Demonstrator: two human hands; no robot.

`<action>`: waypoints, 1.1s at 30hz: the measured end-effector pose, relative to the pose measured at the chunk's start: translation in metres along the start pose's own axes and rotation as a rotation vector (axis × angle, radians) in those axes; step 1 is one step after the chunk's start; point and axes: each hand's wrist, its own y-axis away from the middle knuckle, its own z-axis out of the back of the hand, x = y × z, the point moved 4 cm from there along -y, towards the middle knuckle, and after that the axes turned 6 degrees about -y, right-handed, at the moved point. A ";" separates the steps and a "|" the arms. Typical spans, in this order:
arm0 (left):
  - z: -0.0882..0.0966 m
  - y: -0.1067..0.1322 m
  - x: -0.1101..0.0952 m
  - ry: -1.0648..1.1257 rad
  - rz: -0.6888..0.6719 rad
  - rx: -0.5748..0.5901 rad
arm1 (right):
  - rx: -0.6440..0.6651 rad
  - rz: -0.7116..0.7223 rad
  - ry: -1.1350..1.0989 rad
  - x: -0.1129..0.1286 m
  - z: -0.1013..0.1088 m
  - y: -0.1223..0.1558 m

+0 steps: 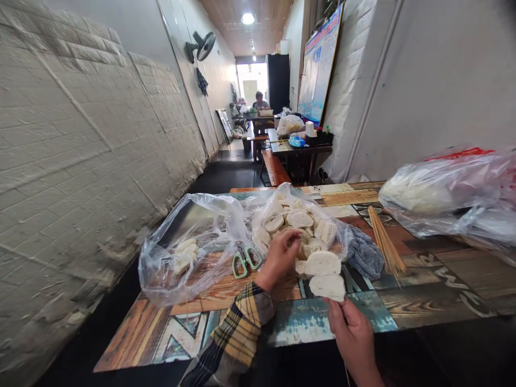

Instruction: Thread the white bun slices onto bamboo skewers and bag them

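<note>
My left hand [280, 257], in a plaid sleeve, reaches into an open plastic bag [334, 228] full of white bun slices [298, 219], fingers curled on a slice there. My right hand [351, 329] is closed on a thin bamboo skewer that carries two white slices [324, 273], one above the other, just over the table's patterned top [427, 279]. The skewer's lower end shows below my right hand.
Green-handled scissors [245, 259] lie left of my left hand under a second clear bag [181, 252] with a few slices. A bundle of bamboo skewers [385, 242] and a grey cloth [365, 255] lie to the right; another filled bag [451, 193] sits far right. A person sits at a distant table.
</note>
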 end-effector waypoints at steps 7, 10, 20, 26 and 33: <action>-0.003 0.010 -0.011 -0.287 -0.116 0.041 | 0.033 -0.161 -0.102 -0.009 0.000 0.000; 0.012 0.022 -0.009 -0.259 -0.075 -0.055 | 0.029 -0.196 -0.164 -0.008 0.002 0.000; 0.006 0.073 -0.037 -0.398 -0.185 0.422 | 0.042 -0.175 -0.151 -0.010 0.002 0.001; -0.013 0.070 -0.048 -0.395 -0.230 0.566 | 0.068 -0.148 -0.151 -0.010 0.000 0.000; -0.005 0.071 -0.035 -0.295 -0.152 0.520 | 0.072 -0.139 -0.160 -0.010 -0.001 0.000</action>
